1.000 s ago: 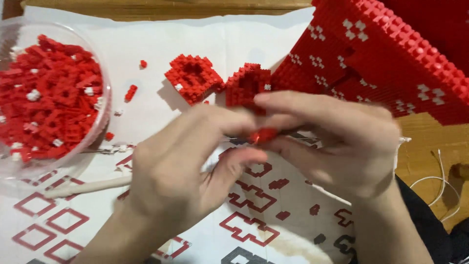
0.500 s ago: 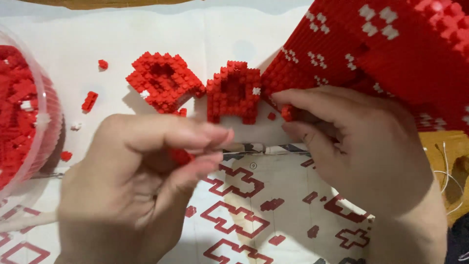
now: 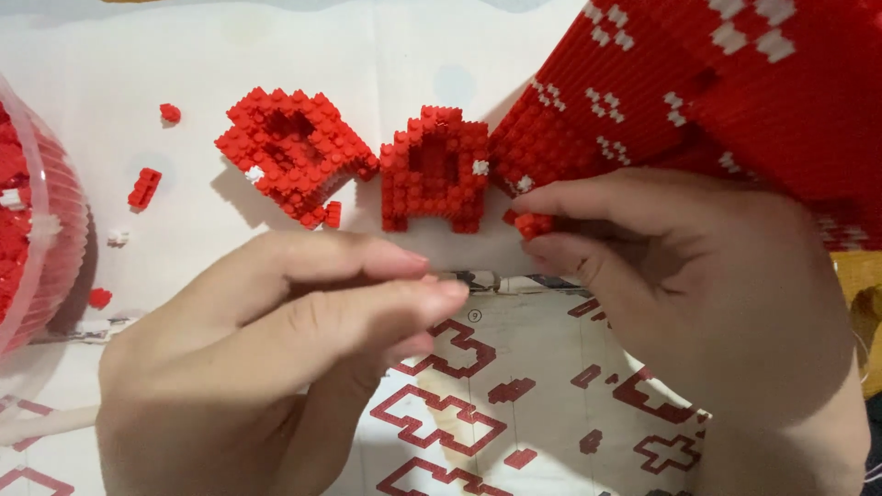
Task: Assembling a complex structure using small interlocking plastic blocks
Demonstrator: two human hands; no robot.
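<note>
My right hand [image 3: 707, 303] pinches a small red brick piece [image 3: 531, 223] between thumb and forefinger, holding it against the lower left edge of a big red brick model with white studs [image 3: 698, 92]. My left hand [image 3: 276, 358] hovers below the middle with its fingers pressed together and pointing right; nothing shows in it. Just above the hands stand two small red brick assemblies, a hollow arch-like one [image 3: 436, 170] and a tilted open one [image 3: 289, 152].
A clear plastic bowl [image 3: 64, 248] full of red bricks sits at the left edge. Loose red and white bricks [image 3: 144, 187] lie scattered on the white sheet. A printed instruction sheet with red outline shapes [image 3: 459, 404] lies under my hands.
My right hand has carried the small red piece up to the big model's lower edge. My left hand let go and dropped back. The view shifted closer and rightward.
</note>
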